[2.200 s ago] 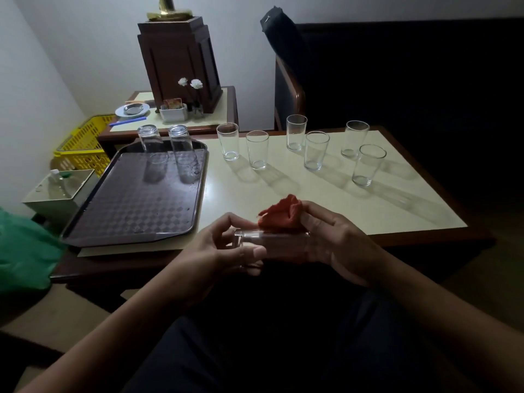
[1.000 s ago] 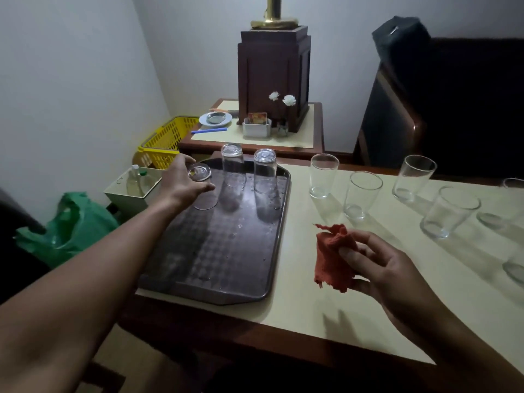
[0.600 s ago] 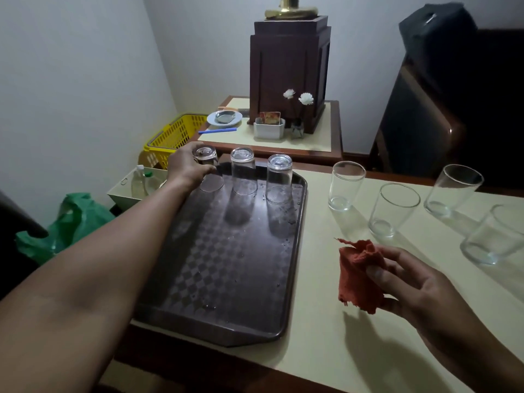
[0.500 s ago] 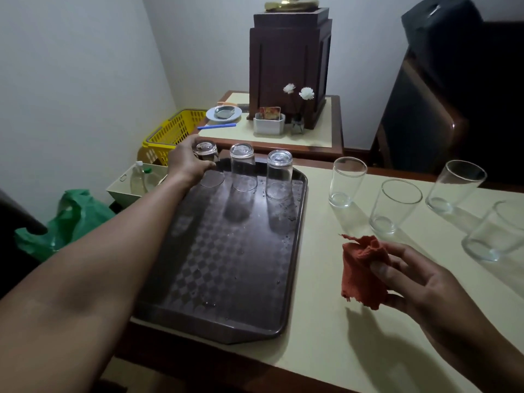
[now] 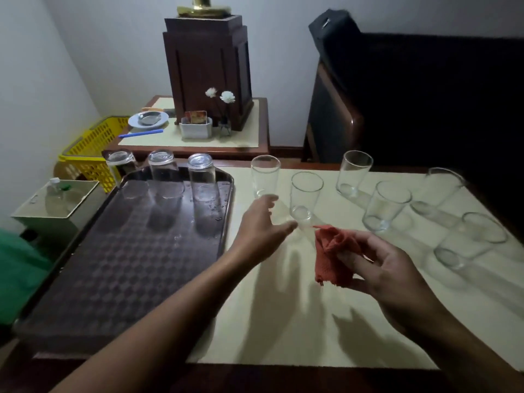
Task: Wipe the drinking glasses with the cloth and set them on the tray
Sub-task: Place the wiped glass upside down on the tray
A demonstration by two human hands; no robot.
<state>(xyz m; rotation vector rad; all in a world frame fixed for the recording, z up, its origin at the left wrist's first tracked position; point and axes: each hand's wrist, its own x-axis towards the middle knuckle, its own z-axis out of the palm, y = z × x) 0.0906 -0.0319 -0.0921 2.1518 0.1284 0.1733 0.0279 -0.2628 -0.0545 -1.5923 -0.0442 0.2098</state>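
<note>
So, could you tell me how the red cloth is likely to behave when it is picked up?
Probably floppy: the cloth hangs in crumpled folds from the right hand. Likely light, since it is only pinched, not gripped in a fist. Its coarse weave suggests it won't slip easily.

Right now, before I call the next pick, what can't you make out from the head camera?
Head view: whether the left hand touches the nearest upright glass; its fingers cover the glass's base.
Head view: the far-right glass is blurred, so its rim and base smear.
Head view: how much of the red cloth the right hand holds; its fingers hide the rest.
Head view: spots on any glass; too dim.
</note>
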